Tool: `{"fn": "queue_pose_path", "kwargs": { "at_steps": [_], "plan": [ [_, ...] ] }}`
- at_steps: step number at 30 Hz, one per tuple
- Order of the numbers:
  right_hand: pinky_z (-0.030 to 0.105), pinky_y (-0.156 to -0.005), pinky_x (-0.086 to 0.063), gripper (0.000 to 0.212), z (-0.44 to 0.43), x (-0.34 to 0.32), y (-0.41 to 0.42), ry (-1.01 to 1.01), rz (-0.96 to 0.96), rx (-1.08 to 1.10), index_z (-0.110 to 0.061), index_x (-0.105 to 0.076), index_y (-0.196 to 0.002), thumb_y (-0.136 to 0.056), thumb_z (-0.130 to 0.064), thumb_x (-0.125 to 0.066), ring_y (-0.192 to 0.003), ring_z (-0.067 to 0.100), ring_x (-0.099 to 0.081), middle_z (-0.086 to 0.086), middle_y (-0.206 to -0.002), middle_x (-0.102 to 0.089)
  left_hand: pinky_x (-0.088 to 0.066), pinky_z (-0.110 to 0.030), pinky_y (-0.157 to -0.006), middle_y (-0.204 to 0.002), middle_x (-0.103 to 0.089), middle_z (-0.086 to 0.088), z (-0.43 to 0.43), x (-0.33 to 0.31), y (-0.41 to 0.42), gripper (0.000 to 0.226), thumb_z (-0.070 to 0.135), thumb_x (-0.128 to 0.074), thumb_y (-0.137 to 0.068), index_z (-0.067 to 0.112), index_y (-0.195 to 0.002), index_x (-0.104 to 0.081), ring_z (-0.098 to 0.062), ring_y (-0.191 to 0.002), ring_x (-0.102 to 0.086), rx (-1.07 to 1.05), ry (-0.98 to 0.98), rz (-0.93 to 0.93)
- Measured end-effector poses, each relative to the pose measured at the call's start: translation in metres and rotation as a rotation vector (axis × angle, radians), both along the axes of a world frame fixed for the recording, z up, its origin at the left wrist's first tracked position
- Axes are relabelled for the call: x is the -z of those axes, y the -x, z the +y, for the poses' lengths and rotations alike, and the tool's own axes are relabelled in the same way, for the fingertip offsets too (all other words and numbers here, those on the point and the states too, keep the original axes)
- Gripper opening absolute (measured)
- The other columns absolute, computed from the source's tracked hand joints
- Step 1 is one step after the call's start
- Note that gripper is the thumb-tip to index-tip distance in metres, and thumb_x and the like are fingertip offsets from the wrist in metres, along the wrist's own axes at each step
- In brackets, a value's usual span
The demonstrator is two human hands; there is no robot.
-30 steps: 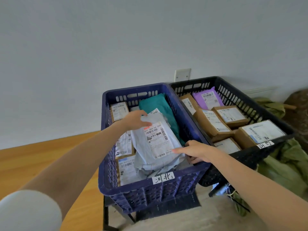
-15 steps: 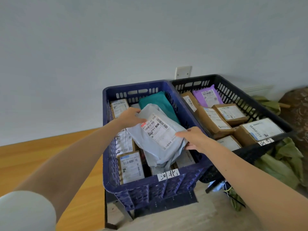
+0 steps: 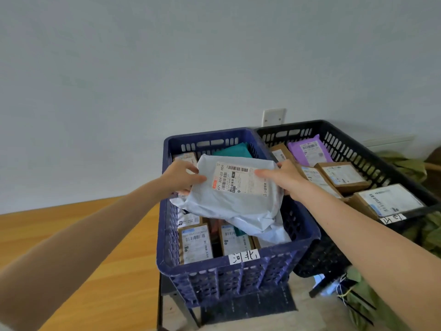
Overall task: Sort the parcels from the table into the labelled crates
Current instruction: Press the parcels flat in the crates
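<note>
A grey plastic mailer bag (image 3: 229, 206) with a white shipping label hangs over the blue crate (image 3: 238, 273), which carries a handwritten label on its front rim. My left hand (image 3: 181, 177) grips the bag's left edge and my right hand (image 3: 284, 176) grips its right edge, thumb across the label. The bag's lower end droops into the crate. Under it lie several brown boxes (image 3: 195, 243) and a teal bag (image 3: 232, 150).
A black crate (image 3: 362, 151) stands right of the blue one, holding brown boxes and a purple mailer (image 3: 309, 150). The wooden table (image 3: 78, 247) lies at the left. Green bags (image 3: 424, 232) sit on the floor at the right. A wall socket (image 3: 273, 117) is behind.
Both hands have lifted the grey mailer bag up out of the blue crate and turned it, so its label now lies sideways. My right hand moved from the crate's near side to the bag's right edge.
</note>
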State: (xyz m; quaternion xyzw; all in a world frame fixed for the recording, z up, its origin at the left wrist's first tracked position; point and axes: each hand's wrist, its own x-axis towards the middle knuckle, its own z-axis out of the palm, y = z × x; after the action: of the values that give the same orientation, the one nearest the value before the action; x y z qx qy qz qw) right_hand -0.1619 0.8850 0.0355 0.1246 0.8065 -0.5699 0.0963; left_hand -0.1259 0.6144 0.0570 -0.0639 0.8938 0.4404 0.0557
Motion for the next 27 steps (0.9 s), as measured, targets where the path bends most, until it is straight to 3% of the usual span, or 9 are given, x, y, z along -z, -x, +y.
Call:
{"fn": "queue_pose_path", "kwargs": {
  "at_steps": [3,7,11,14,16,19,21,24,27],
  "plan": [
    [0.03,-0.066,-0.05,0.087,-0.006,0.006,-0.001,-0.096,-0.015,-0.094,-0.008,-0.035,-0.135,-0.068,-0.028,-0.086,-0.102,0.021,-0.06,0.007,-0.12,-0.058,-0.06,-0.032,-0.056,-0.091,-0.067,-0.003,0.002,0.008,-0.015,0.014,0.014,-0.071,-0.086,0.011,-0.097,-0.062,-0.02,-0.071,-0.071,0.012,-0.01,-0.06],
    [0.04,-0.094,-0.05,0.105,-0.008,0.012,-0.003,-0.184,-0.058,-0.193,-0.007,-0.022,-0.145,-0.066,-0.029,-0.087,-0.115,0.024,-0.054,0.009,-0.132,-0.05,-0.056,-0.026,-0.05,-0.085,-0.068,-0.004,0.007,0.02,-0.026,0.006,0.009,-0.069,-0.086,0.009,-0.089,-0.064,-0.015,-0.061,-0.071,0.0,-0.026,-0.136],
    [0.037,-0.101,-0.045,0.106,-0.012,0.02,-0.008,-0.277,-0.121,-0.357,-0.004,-0.028,-0.146,-0.064,-0.032,-0.088,-0.12,0.023,-0.053,0.007,-0.134,-0.052,-0.056,-0.026,-0.05,-0.076,-0.071,-0.01,0.007,0.029,-0.038,0.005,0.005,-0.065,-0.089,0.006,-0.085,-0.063,-0.021,-0.062,-0.072,0.004,-0.078,-0.257],
    [0.036,-0.102,-0.043,0.107,-0.014,0.026,-0.011,-0.327,-0.095,-0.41,-0.002,-0.021,-0.147,-0.067,-0.032,-0.087,-0.123,0.022,-0.05,0.006,-0.137,-0.048,-0.058,-0.029,-0.054,-0.083,-0.072,-0.015,0.006,0.037,-0.046,0.006,0.002,-0.064,-0.089,-0.002,-0.094,-0.065,-0.025,-0.067,-0.073,0.013,-0.113,-0.301],
    [0.037,-0.101,-0.044,0.105,-0.014,0.029,-0.012,-0.386,-0.081,-0.449,-0.003,-0.019,-0.145,-0.069,-0.032,-0.085,-0.122,0.022,-0.049,0.006,-0.135,-0.048,-0.059,-0.028,-0.056,-0.083,-0.072,-0.012,0.007,0.043,-0.052,0.006,0.001,-0.064,-0.088,0.003,-0.093,-0.063,-0.022,-0.067,-0.073,0.02,-0.115,-0.322],
    [0.04,-0.101,-0.044,0.096,-0.01,0.032,-0.015,-0.481,-0.055,-0.536,-0.009,-0.023,-0.14,-0.07,-0.031,-0.085,-0.122,0.024,-0.047,0.009,-0.134,-0.045,-0.06,-0.029,-0.062,-0.087,-0.069,-0.011,0.01,0.051,-0.056,0.02,0.001,-0.066,-0.087,0.006,-0.104,-0.057,-0.019,-0.067,-0.072,0.009,-0.12,-0.342],
    [0.043,-0.107,-0.039,0.103,-0.005,0.033,-0.018,-0.51,-0.038,-0.59,-0.011,-0.018,-0.146,-0.07,-0.031,-0.085,-0.131,0.027,-0.038,0.013,-0.145,-0.034,-0.06,-0.028,-0.063,-0.09,-0.068,-0.012,0.009,0.055,-0.056,0.033,0.003,-0.069,-0.085,0.003,-0.115,-0.054,-0.019,-0.069,-0.071,0.006,-0.099,-0.352],
    [0.046,-0.119,-0.012,0.122,0.002,0.031,-0.022,-0.59,-0.014,-0.692,-0.018,0.004,-0.154,-0.071,-0.036,-0.084,-0.149,0.025,0.004,0.01,-0.161,0.011,-0.055,-0.026,-0.067,-0.105,-0.063,-0.008,0.007,0.055,-0.055,0.062,0.021,-0.08,-0.077,0.009,-0.125,-0.043,-0.018,-0.081,-0.064,0.085,0.157,-0.291],
    [0.048,-0.12,-0.001,0.119,0.007,0.027,-0.026,-0.82,0.11,-0.855,-0.029,0.004,-0.154,-0.073,-0.038,-0.082,-0.145,0.02,0.023,0.0,-0.156,0.029,-0.043,-0.036,-0.096,-0.137,-0.036,-0.005,0.004,0.053,-0.05,0.097,0.044,-0.086,-0.063,0.019,-0.138,-0.029,-0.024,-0.12,-0.042,0.231,0.587,-0.047]
  ]
}}
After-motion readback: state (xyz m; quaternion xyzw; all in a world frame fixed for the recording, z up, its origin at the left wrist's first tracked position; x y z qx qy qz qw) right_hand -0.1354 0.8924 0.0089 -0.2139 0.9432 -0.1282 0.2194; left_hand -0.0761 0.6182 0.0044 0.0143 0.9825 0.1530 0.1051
